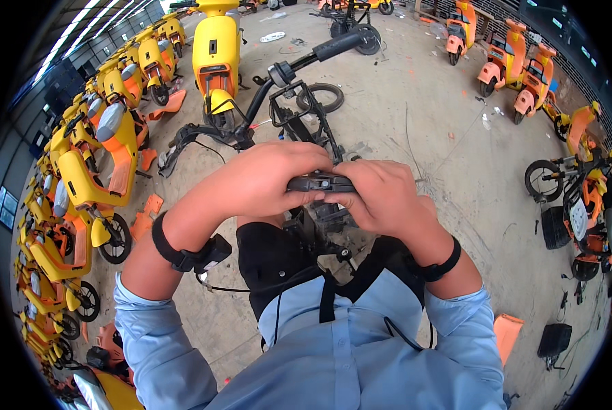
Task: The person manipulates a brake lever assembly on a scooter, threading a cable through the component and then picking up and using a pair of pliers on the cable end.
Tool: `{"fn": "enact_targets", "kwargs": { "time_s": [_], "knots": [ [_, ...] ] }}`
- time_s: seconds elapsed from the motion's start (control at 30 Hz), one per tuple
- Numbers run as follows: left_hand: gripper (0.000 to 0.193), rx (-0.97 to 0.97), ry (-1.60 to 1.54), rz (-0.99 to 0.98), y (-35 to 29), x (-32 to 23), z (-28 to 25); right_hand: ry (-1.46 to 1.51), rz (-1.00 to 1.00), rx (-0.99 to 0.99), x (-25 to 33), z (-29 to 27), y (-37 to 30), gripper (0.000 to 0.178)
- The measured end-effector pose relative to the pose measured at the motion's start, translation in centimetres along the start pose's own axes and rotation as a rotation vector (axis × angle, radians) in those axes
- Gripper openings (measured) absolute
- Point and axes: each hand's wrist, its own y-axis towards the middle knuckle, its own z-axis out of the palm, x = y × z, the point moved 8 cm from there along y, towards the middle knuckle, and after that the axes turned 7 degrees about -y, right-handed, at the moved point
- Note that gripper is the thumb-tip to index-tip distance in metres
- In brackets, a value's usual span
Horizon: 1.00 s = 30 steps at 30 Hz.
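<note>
Between my two hands is a small black part (321,182), elongated, with a round greyish spot at its middle. My left hand (278,171) pinches one end of it, thumb underneath and fingers over the top. At the other end my right hand (382,193) grips it in the same way. The fingers hide much of the part, and its exact kind cannot be made out. Just beyond my hands stands a stripped black scooter frame (304,126). Its handlebar (256,102) slants up to the right and ends in a black grip (338,46).
Rows of yellow scooters (90,167) line the left side. One yellow scooter (217,51) stands just ahead. Orange scooters (504,65) are at the far right, with a partly dismantled one (582,205) nearer. A loose tyre (321,98) and orange panels (146,215) lie on the concrete floor.
</note>
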Motion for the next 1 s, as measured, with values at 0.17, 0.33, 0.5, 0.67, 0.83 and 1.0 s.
{"fn": "enact_targets", "kwargs": {
  "time_s": [0.17, 0.33, 0.5, 0.67, 0.83, 1.0],
  "knots": [
    [0.052, -0.164, -0.158, 0.004, -1.7, 0.8, 2.6, 0.036, -0.034, 0.065, 1.0, 0.0, -0.8, 0.036],
    [0.056, -0.242, -0.160, 0.005, -2.5, 0.8, 4.4, 0.123, -0.048, 0.064, 1.0, 0.5, -1.8, 0.037],
    [0.050, -0.279, -0.139, -0.017, -2.8, 0.9, 5.4, 0.185, -0.040, 0.084, 0.3, 1.1, -2.7, 0.037],
    [0.046, -0.240, -0.206, -0.197, -2.8, 2.3, 6.4, 0.294, 0.125, 0.202, -2.1, 2.2, -3.0, 0.037],
    [0.052, -0.205, -0.195, -0.269, -3.3, 2.9, 5.9, 0.392, 0.284, 0.357, -3.7, 2.9, -4.4, 0.025],
    [0.060, -0.221, -0.069, -0.303, -4.4, 3.0, 5.8, 0.307, 0.167, 0.391, -2.4, 3.2, -4.0, 0.019]
  ]
}}
